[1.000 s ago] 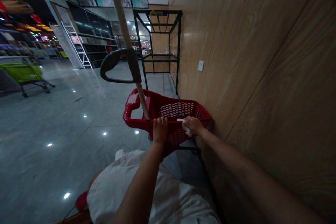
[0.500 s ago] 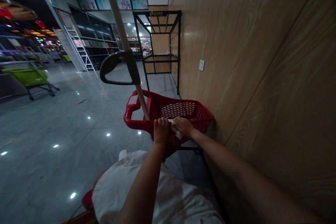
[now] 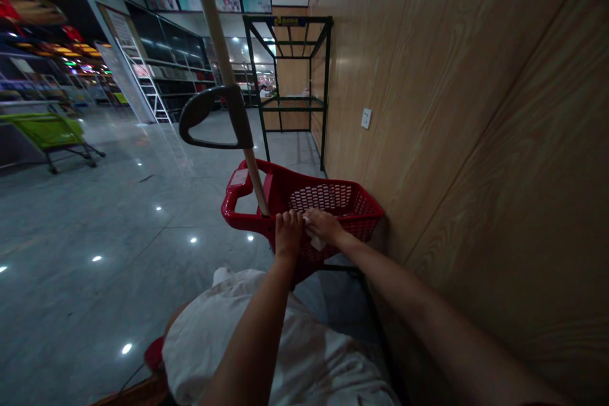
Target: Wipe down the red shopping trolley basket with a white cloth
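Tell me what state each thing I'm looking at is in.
Left hand: closed over the cart rim
Right hand: closed on the wipe
White wipe: crumpled
Red cart: upright
Wooden pole: tilted
Green cart: upright on its wheels
Wall socket: nothing plugged in
Dark rack: standing upright

A loose white garment (image 3: pixel 309 355) is worn; whether it is a shirt or something worn lower cannot be told. Its plain cloth is broken by soft folds, crowded most closely at its near right part, and its far left edge is topped by a small rounded bump. Over the garment, the left forearm (image 3: pixel 264 323) is seen bare; to its right, the right forearm (image 3: pixel 404 288), also bare, is smoothly tapered. Beyond it, both hands are ungloved: the left hand (image 3: pixel 288 231) and the right hand (image 3: pixel 324 225).
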### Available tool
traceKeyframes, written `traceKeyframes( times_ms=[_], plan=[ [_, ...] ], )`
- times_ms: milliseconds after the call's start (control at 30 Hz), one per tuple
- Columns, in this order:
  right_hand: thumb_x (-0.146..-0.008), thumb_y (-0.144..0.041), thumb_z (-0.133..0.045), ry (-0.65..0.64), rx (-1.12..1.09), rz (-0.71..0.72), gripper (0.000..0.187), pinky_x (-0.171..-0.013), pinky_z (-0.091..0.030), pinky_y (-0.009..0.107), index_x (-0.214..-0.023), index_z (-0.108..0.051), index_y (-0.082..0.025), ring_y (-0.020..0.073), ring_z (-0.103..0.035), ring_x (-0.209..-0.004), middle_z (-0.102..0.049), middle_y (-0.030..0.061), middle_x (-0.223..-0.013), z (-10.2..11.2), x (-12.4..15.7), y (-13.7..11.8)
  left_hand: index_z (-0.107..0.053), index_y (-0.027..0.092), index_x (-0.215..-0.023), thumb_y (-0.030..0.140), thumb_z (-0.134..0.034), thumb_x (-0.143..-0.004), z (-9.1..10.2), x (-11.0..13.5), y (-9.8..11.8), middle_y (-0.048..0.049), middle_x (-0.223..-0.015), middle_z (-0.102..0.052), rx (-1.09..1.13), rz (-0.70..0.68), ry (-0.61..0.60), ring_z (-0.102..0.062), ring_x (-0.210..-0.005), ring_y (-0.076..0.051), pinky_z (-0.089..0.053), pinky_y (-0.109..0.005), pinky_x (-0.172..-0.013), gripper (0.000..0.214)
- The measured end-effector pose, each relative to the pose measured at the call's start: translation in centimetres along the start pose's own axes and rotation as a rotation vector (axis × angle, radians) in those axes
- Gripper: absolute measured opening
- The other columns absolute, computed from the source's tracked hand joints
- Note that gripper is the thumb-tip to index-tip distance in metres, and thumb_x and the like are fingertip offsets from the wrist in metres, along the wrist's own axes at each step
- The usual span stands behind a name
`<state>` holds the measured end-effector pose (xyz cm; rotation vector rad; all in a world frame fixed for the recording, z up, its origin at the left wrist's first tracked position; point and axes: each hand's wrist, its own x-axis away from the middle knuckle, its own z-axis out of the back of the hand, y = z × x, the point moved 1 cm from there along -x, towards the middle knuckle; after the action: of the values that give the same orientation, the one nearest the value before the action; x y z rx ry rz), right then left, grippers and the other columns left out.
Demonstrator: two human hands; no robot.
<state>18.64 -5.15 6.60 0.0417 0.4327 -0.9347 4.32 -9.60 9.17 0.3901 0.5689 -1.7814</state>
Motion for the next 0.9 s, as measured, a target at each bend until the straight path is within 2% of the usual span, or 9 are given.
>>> traceKeyframes(
  times_ms=[100,167,300,400,533,667,800,900],
  plan=[
    [-0.096,-0.025,-0.043,0.013,-0.002,0.002,0.026,-0.094,-0.042,0.029,-0.118,-0.056,-0.018,0.0171,-0.055,-0.108,-0.061,0.0078,-0.115,-0.5,-1.2,-1.9,-0.058,0.015,-0.112,0.012,-0.035,-0.089,-0.1,0.2,-0.7,-0.0135,-0.108,-0.06,0.014,-0.019,0.0,-0.052,-0.099,-0.025,-0.039,-0.046,-0.098,0.032],
    [-0.097,-0.026,-0.041,-0.017,0.034,-0.008,0.025,-0.091,-0.043,0.028,-0.114,-0.058,-0.018,0.0171,-0.056,-0.103,-0.062,0.0078,-0.11,-0.2,-0.7,-1.5,-0.057,0.015,-0.113,0.012,-0.036,-0.089,-0.3,0.3,-1.1,-0.0137,-0.109,-0.06,0.039,-0.03,-0.002,-0.051,-0.102,-0.025,-0.038,-0.046,-0.099,0.032],
    [-0.097,-0.029,-0.042,-0.093,0.137,-0.09,0.023,-0.087,-0.043,0.025,-0.11,-0.059,-0.019,0.0161,-0.057,-0.099,-0.062,0.0068,-0.107,0.9,2.4,2.5,-0.059,0.015,-0.11,0.013,-0.036,-0.089,-0.7,0.1,-1.3,-0.0135,-0.11,-0.06,0.042,-0.025,-0.013,-0.052,-0.102,-0.026,-0.038,-0.046,-0.1,0.032],
    [-0.097,-0.028,-0.044,-0.122,0.233,-0.199,0.023,-0.087,-0.041,0.026,-0.11,-0.059,-0.019,0.0169,-0.056,-0.1,-0.062,0.0075,-0.109,1.5,4.9,5.8,-0.058,0.015,-0.117,0.013,-0.036,-0.089,-0.9,0.1,-1.0,-0.0137,-0.116,-0.059,0.043,-0.029,-0.014,-0.051,-0.106,-0.026,-0.037,-0.046,-0.102,0.036],
    [-0.096,-0.027,-0.044,-0.104,0.297,-0.277,0.025,-0.09,-0.04,0.03,-0.114,-0.059,-0.018,0.0194,-0.055,-0.105,-0.06,0.0098,-0.116,1.5,6.4,7.5,-0.056,0.014,-0.121,0.011,-0.036,-0.087,-0.8,0.2,-0.5,-0.0152,-0.119,-0.058,0.069,-0.01,-0.014,-0.05,-0.108,-0.027,-0.035,-0.048,-0.104,0.039],
    [-0.095,-0.027,-0.044,-0.058,0.248,-0.239,0.028,-0.092,-0.04,0.031,-0.117,-0.057,-0.016,0.0209,-0.054,-0.107,-0.059,0.0105,-0.119,0.7,5.0,5.3,-0.058,0.012,-0.115,0.008,-0.035,-0.087,-0.3,0.3,-0.3,-0.0155,-0.114,-0.059,0.08,0.015,0.011,-0.051,-0.104,-0.026,-0.036,-0.048,-0.103,0.036],
    [-0.095,-0.027,-0.045,0.039,0.115,-0.115,0.029,-0.093,-0.041,0.032,-0.12,-0.055,-0.017,0.0209,-0.054,-0.109,-0.059,0.0099,-0.123,-0.9,1.4,0.2,-0.06,0.013,-0.107,0.011,-0.036,-0.089,-0.2,0.3,-0.5,-0.0131,-0.101,-0.061,0.03,0.005,0.029,-0.053,-0.096,-0.025,-0.039,-0.046,-0.097,0.03],
    [-0.095,-0.024,-0.043,0.15,0.035,-0.105,0.031,-0.094,-0.041,0.034,-0.122,-0.054,-0.016,0.0214,-0.053,-0.11,-0.059,0.0105,-0.123,-2.0,-0.8,-3.0,-0.059,0.014,-0.11,0.014,-0.038,-0.089,-0.3,0.5,-0.9,-0.012,-0.099,-0.06,-0.007,-0.019,0.042,-0.052,-0.096,-0.025,-0.04,-0.045,-0.095,0.029]
  ],
)
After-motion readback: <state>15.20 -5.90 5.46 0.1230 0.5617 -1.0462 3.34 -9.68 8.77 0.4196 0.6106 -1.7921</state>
